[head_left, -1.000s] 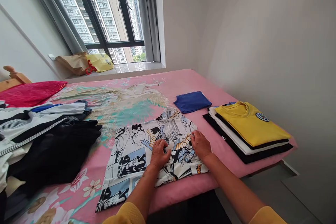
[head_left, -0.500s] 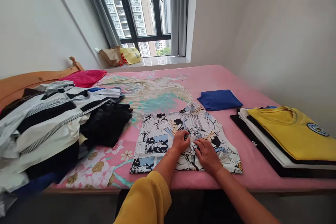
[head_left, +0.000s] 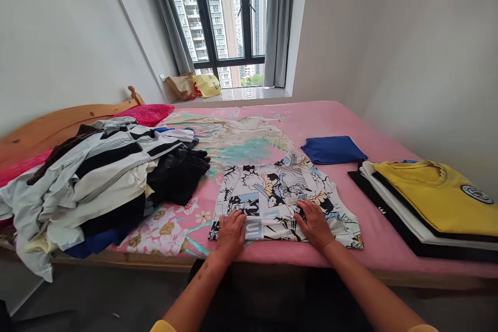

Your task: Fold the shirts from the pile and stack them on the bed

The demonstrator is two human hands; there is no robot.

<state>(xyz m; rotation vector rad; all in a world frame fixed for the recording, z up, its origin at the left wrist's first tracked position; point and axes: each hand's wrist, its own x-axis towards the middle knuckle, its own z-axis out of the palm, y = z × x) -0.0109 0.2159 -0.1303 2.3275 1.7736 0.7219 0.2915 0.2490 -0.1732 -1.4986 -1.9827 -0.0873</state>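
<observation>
Since the earlier frames both hands have slid apart along the near edge of the comic-print shirt (head_left: pixel 280 199), and that edge now lies folded over itself. The left hand (head_left: pixel 230 232) rests flat, fingers spread, on the fold's left end; the right hand (head_left: pixel 316 224) presses palm-down on the right part. Neither grip closes on the cloth as far as the view shows, though the fingertips of the right hand may be pinching a crease, which is hard to make out.

The shirt lies on the pink bed (head_left: pixel 311 119) near its front edge, between a loose heap and a tidy stack. To the left, just beside it, sits the pile of unfolded clothes (head_left: pixel 105 176), striped white and black, with a black garment (head_left: pixel 177 176) nearly touching the shirt's corner. To the right stands a stack of folded shirts (head_left: pixel 428 207) topped in yellow, cut off by the frame's edge. A folded blue cloth (head_left: pixel 332 149) lies just beyond the shirt. A red pillow (head_left: pixel 146 113) sits by the wooden headboard (head_left: pixel 58 124), and bags (head_left: pixel 196 85) rest on the window sill. Both forearms hide the bed's front below the shirt.
</observation>
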